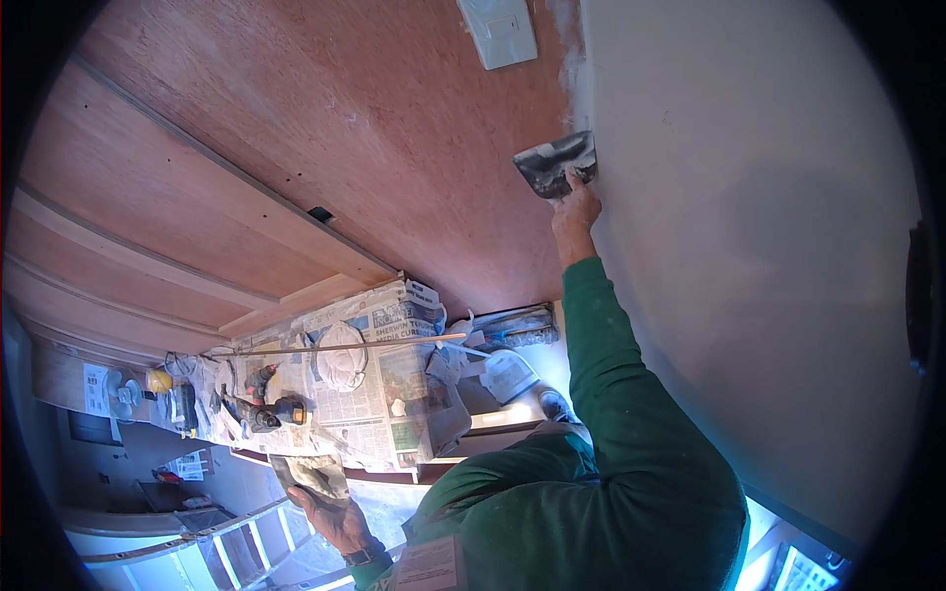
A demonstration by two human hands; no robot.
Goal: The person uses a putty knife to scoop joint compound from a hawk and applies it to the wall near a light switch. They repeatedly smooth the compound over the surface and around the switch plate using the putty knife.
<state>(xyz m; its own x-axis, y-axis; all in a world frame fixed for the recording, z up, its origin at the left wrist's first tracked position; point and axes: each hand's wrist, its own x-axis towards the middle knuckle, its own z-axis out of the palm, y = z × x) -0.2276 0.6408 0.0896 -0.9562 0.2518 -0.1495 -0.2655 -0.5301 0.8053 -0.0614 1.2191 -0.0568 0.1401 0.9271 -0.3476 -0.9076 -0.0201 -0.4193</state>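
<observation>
My right hand [577, 214] is closed round a broad putty knife [548, 164] at the upper centre-right, a finger laid along its blade where the reddish wood panel [424, 148] meets the pale wall [749, 128], while my left hand [333, 524], lower left, grips a flat plate [311, 475] smeared with pale filler. White filler [572, 61] coats the joint above the blade, patchy near the switch plate [501, 33], so I judge that stretch partly done. Below my knuckles the joint looks barer and probably remains, though my sleeve [603, 330] hides some.
</observation>
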